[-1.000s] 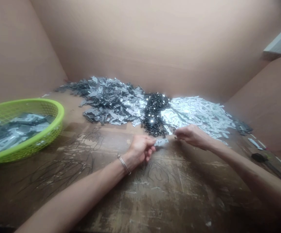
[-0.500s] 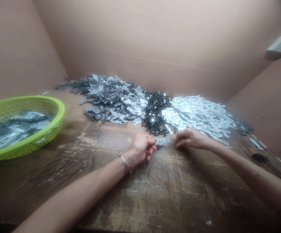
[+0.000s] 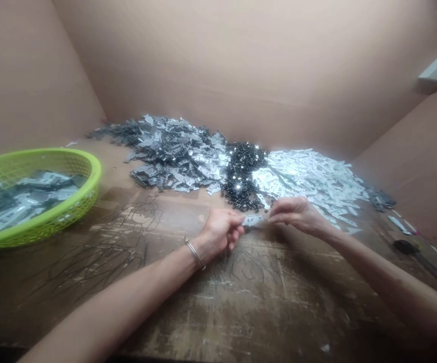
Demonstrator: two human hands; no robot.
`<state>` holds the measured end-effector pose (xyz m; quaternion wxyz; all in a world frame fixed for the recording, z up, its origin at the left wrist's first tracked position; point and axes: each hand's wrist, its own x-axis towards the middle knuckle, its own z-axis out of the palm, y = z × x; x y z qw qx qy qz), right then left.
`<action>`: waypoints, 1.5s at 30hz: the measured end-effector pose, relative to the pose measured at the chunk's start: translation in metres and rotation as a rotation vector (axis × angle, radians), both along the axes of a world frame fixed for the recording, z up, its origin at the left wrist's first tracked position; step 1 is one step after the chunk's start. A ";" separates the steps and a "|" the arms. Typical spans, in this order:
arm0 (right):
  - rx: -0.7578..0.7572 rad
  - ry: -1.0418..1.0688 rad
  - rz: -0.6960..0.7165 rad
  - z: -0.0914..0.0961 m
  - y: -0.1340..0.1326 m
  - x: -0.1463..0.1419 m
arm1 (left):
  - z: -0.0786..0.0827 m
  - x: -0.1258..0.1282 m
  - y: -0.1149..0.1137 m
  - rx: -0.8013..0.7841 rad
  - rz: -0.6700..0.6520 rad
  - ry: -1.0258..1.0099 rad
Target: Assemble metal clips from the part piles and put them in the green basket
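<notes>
My left hand (image 3: 222,230) pinches a small silver metal plate (image 3: 252,220) at its left end, and a thin bangle (image 3: 194,254) circles that wrist. My right hand (image 3: 294,213) sits just to the right of the plate, fingertips nearly at its right end, with a small gap between thumb and fingers. Nothing shows in its grip. Behind both hands lie a heap of dark grey metal plates (image 3: 176,155), a heap of small black parts (image 3: 243,176) and a heap of bright silver plates (image 3: 312,184). The silver heap is nearest my right hand.
A lime-green plastic basket (image 3: 96,187) holding grey metal plates stands at the left. Thin black wires (image 3: 105,257) lie on the worn wooden table (image 3: 278,312). A black-handled tool (image 3: 405,247) lies at the right, and cardboard walls (image 3: 241,60) rise behind.
My right hand has moved left toward the plate, with its fingers closer to the plate's right end. My left hand keeps the plate, and the view has shifted slightly.
</notes>
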<state>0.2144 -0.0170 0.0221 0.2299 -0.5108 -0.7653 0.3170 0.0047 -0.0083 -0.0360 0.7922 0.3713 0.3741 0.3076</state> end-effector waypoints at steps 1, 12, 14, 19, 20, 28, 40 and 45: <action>0.055 0.010 0.006 -0.001 0.000 -0.003 | 0.000 0.000 0.000 0.002 0.000 0.000; 0.151 0.004 0.014 -0.014 0.004 -0.016 | 0.016 0.005 -0.003 -0.063 0.035 0.043; 0.149 0.001 0.024 -0.016 0.004 -0.016 | 0.017 0.005 -0.003 -0.076 0.044 0.043; 0.163 -0.005 0.050 -0.019 0.004 -0.015 | 0.016 0.005 -0.003 -0.071 0.040 0.045; 0.165 -0.007 0.049 -0.019 0.003 -0.015 | 0.015 0.005 -0.003 -0.069 0.039 0.044; 0.165 -0.022 0.063 -0.020 0.003 -0.017 | 0.009 0.004 -0.001 -0.057 0.026 0.019; 0.238 -0.253 -0.372 0.002 0.019 0.046 | 0.011 0.002 -0.001 -0.052 0.039 0.027; 0.193 -0.473 -0.307 -0.015 0.021 0.055 | 0.013 0.004 -0.001 -0.071 0.046 0.042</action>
